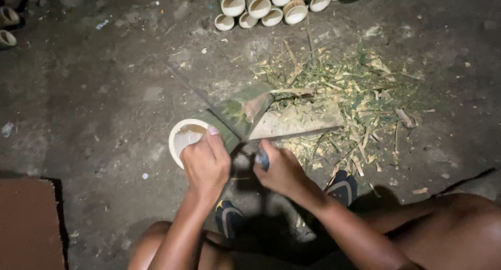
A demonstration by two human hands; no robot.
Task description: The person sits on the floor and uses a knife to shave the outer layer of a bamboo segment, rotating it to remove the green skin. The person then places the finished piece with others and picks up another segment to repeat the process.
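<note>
My left hand (205, 163) grips the near, open end of a green bamboo tube (229, 116) whose pale hollow mouth faces left. The tube lies tilted, its far end resting on a flat wooden block (300, 120). My right hand (282, 171) is shut on the handle of a knife (263, 158). The blade is hard to make out in the dark; it seems to sit against the tube's near side. Both hands are close together above my feet.
A stack of cut bamboo tubes (271, 6) lies at the top, open ends facing me. Green and pale shavings (360, 98) litter the ground right of the block. My sandalled feet (342, 186) are below. A brown board (28, 223) sits at lower left.
</note>
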